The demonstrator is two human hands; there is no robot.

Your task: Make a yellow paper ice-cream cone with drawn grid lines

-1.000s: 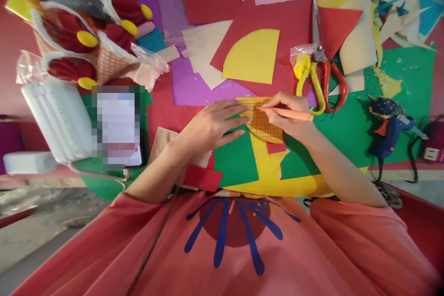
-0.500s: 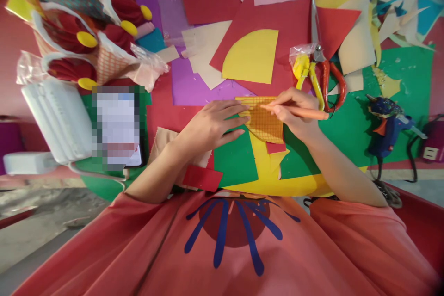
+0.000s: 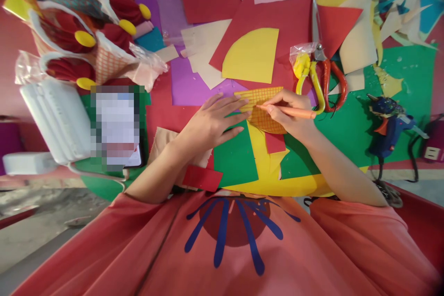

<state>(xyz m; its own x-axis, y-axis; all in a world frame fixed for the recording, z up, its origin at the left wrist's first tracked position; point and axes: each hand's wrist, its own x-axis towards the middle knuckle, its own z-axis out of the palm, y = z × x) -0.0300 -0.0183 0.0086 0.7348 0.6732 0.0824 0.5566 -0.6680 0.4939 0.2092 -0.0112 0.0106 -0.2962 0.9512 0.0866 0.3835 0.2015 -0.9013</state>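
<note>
My right hand (image 3: 293, 108) is closed around an orange marker (image 3: 301, 113). The marker's tip rests on a yellow, quarter-circle paper piece (image 3: 268, 97) covered in an orange grid of lines. My left hand (image 3: 218, 120) lies flat with its fingers apart, the fingertips pressing on the left edge of that gridded piece. Just beyond it is a plain yellow quarter-circle (image 3: 252, 58). Under and below the gridded piece are a small red scrap (image 3: 275, 143) and yellow paper scraps (image 3: 258, 157).
Red-handled scissors (image 3: 335, 85) and a yellow-handled tool (image 3: 317, 88) lie beyond my right hand. A blue glue gun (image 3: 388, 134) is at the right. At the left are a phone (image 3: 116, 125), a white device (image 3: 55, 120) and several decorated paper cones (image 3: 113, 53).
The gridded paper has turned slightly, its right side swinging away from me. My right hand and the marker have shifted a little to the left across it.
</note>
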